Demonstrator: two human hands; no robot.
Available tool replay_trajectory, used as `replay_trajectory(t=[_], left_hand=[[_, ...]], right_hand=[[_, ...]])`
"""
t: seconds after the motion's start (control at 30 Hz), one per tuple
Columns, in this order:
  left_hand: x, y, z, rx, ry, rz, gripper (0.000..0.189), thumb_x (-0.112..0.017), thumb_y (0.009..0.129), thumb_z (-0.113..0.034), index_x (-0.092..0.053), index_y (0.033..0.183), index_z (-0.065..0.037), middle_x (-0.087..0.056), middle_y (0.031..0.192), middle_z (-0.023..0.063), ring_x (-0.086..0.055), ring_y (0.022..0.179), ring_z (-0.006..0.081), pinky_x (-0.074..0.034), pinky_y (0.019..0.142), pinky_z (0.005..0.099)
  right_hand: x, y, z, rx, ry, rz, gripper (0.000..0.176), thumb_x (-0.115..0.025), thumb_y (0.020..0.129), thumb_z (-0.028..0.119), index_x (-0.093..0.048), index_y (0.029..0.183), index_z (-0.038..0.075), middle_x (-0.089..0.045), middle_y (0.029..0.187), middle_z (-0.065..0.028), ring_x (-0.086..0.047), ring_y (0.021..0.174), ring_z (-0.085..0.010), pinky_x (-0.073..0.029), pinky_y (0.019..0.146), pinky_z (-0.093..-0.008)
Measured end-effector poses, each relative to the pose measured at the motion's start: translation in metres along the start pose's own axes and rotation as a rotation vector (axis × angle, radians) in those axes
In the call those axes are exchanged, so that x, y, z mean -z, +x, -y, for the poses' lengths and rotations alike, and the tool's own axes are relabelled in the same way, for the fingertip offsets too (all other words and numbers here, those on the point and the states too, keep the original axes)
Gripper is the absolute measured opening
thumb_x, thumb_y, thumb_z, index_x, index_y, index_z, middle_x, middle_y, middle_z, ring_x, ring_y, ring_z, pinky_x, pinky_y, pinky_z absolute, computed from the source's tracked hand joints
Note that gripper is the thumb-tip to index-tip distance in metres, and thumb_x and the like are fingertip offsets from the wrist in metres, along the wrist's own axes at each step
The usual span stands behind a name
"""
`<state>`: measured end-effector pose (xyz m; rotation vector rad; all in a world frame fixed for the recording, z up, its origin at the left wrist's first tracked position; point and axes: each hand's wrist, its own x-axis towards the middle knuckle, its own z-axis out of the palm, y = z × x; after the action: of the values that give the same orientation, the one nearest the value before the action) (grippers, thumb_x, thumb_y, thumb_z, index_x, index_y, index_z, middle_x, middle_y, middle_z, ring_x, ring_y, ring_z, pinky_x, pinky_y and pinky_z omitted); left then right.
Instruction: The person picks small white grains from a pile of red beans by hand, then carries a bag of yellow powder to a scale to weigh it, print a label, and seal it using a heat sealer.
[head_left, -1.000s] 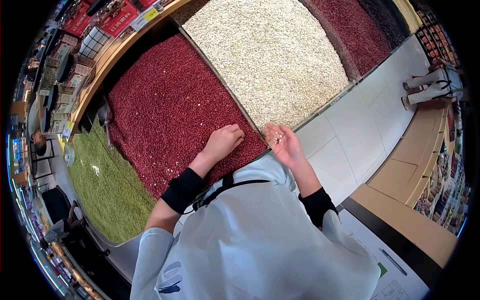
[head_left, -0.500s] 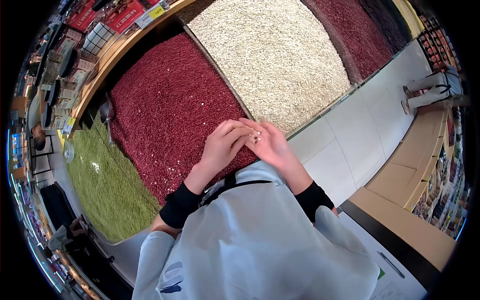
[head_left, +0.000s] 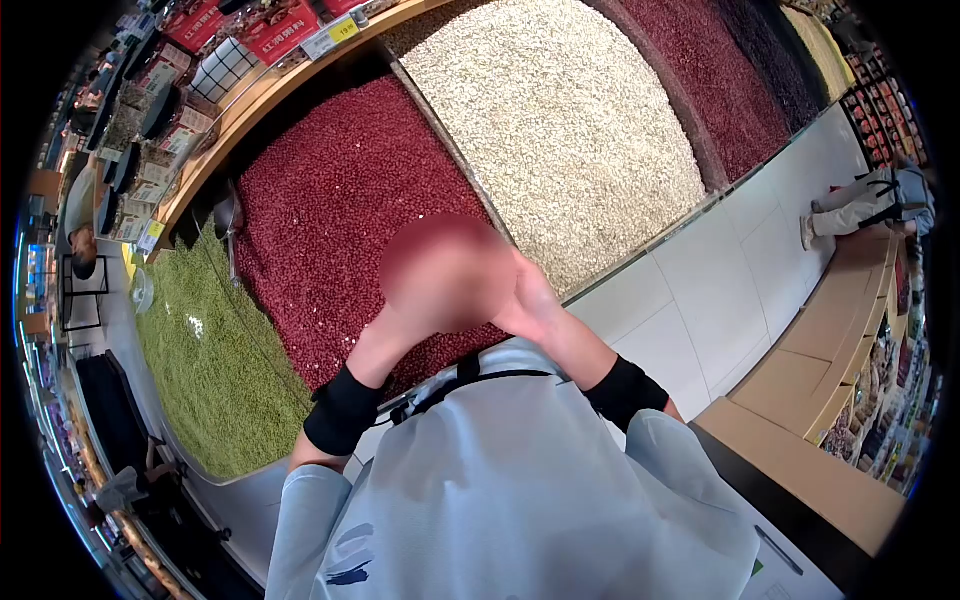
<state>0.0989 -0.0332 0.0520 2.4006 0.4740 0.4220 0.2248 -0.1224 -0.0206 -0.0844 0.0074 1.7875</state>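
My left hand [head_left: 440, 285] is over the near part of the bin of dark red beans [head_left: 350, 170]. A round blur covers its fingers, so their shape and anything in them are hidden. Close beside it, at its right, is my right hand [head_left: 532, 298], near the corner of the bin of white beans [head_left: 560, 130]. Its fingers are partly hidden behind the blur, and I cannot make out what it holds. Black bands circle both wrists.
A bin of green beans [head_left: 210, 350] lies at the left, with a metal scoop [head_left: 228, 215] at its border with the red beans. Packaged goods line a wooden shelf [head_left: 270, 90] at the upper left. A person [head_left: 870, 200] stands at the far right, beside cardboard-coloured counters [head_left: 800, 360].
Both hands have shifted slightly, the left one leftward. A blur now covers the fingers, where small pale and dark beans showed in the right palm before. The view has moved a little.
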Motion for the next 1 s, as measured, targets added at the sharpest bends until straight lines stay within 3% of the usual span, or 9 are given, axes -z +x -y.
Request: replay_trajectory(t=[0.07,0.17,0.37,0.47,0.63,0.77,0.9,0.97,1.0], left_hand=[[0.016,0.005,0.021,-0.107,-0.015,-0.303,0.018,-0.065,0.069,0.005,-0.057,0.084,-0.002,-0.055,0.082,0.0094,-0.057,0.077,0.0225,-0.047,0.065,0.0306],[0.060,0.010,0.019,0.126,0.173,-0.612,0.023,-0.063,0.079,0.004,-0.058,0.101,-0.004,-0.053,0.092,0.0054,-0.050,0.069,0.0122,-0.043,0.061,0.0253],[0.025,-0.005,-0.003,-0.092,0.053,-0.225,0.021,-0.071,0.073,-0.008,-0.062,0.092,-0.006,-0.059,0.086,0.0074,-0.059,0.082,0.0257,-0.049,0.070,0.0363],[0.006,-0.010,-0.004,-0.012,0.096,-0.105,0.017,-0.069,0.075,-0.014,-0.061,0.089,-0.009,-0.057,0.083,0.0047,-0.059,0.081,0.0244,-0.049,0.069,0.0351],[-0.002,-0.007,-0.006,0.019,0.056,-0.172,0.014,-0.068,0.074,-0.011,-0.059,0.084,-0.007,-0.056,0.079,0.0057,-0.059,0.075,0.0235,-0.049,0.063,0.0351],[-0.003,-0.005,0.012,0.100,-0.094,-0.101,0.014,-0.068,0.073,-0.003,-0.060,0.085,-0.003,-0.057,0.077,0.0076,-0.059,0.064,0.0169,-0.048,0.057,0.0290],[0.047,0.005,0.032,0.250,-0.039,-0.510,0.010,-0.063,0.079,0.000,-0.060,0.089,-0.002,-0.059,0.079,0.0045,-0.057,0.069,0.0119,-0.047,0.062,0.0255],[0.067,0.010,0.045,0.292,0.086,-0.691,0.016,-0.063,0.082,-0.001,-0.061,0.098,-0.002,-0.059,0.083,0.0052,-0.057,0.071,0.0126,-0.047,0.064,0.0256],[0.069,0.009,0.052,0.298,0.087,-0.692,0.016,-0.063,0.082,-0.001,-0.061,0.098,-0.002,-0.059,0.083,0.0052,-0.057,0.071,0.0126,-0.047,0.064,0.0256]], right_hand=[[-0.043,0.003,0.001,0.063,-0.134,-0.430,0.055,-0.022,0.099,0.037,-0.039,0.131,-0.005,-0.049,0.128,-0.0157,-0.046,0.119,-0.0243,-0.034,0.104,-0.0374],[-0.030,0.006,0.005,0.064,-0.068,-0.296,0.056,-0.021,0.100,0.037,-0.036,0.132,-0.006,-0.042,0.136,-0.0197,-0.038,0.128,-0.0284,-0.027,0.110,-0.0390],[-0.029,0.014,0.011,0.078,-0.095,-0.189,0.057,-0.020,0.100,0.037,-0.034,0.134,-0.006,-0.041,0.137,-0.0189,-0.041,0.126,-0.0261,-0.032,0.106,-0.0369],[-0.038,0.017,0.009,0.075,-0.140,-0.169,0.057,-0.021,0.100,0.038,-0.035,0.134,-0.005,-0.041,0.138,-0.0175,-0.045,0.121,-0.0233,-0.035,0.100,-0.0350],[-0.048,0.020,0.004,0.085,-0.317,-0.281,0.058,-0.015,0.100,0.038,-0.030,0.137,-0.005,-0.037,0.140,-0.0181,-0.039,0.128,-0.0261,-0.029,0.108,-0.0373],[-0.034,0.020,-0.003,0.114,-0.220,-0.340,0.055,-0.023,0.100,0.036,-0.034,0.135,-0.004,-0.045,0.132,-0.0169,-0.045,0.119,-0.0213,-0.035,0.100,-0.0344],[-0.031,0.019,0.027,0.309,-0.124,-0.349,0.052,-0.029,0.099,0.033,-0.035,0.132,-0.007,-0.047,0.129,-0.0197,-0.042,0.124,-0.0249,-0.038,0.101,-0.0343],[-0.028,0.018,0.059,0.464,-0.410,-0.369,0.054,-0.034,0.097,0.034,-0.035,0.134,-0.005,-0.043,0.133,-0.0233,-0.037,0.130,-0.0280,-0.031,0.107,-0.0377],[-0.033,0.015,0.077,0.490,-0.995,-0.512,0.055,-0.037,0.096,0.037,-0.035,0.136,0.000,-0.038,0.136,-0.0254,-0.032,0.132,-0.0320,-0.026,0.109,-0.0402]])
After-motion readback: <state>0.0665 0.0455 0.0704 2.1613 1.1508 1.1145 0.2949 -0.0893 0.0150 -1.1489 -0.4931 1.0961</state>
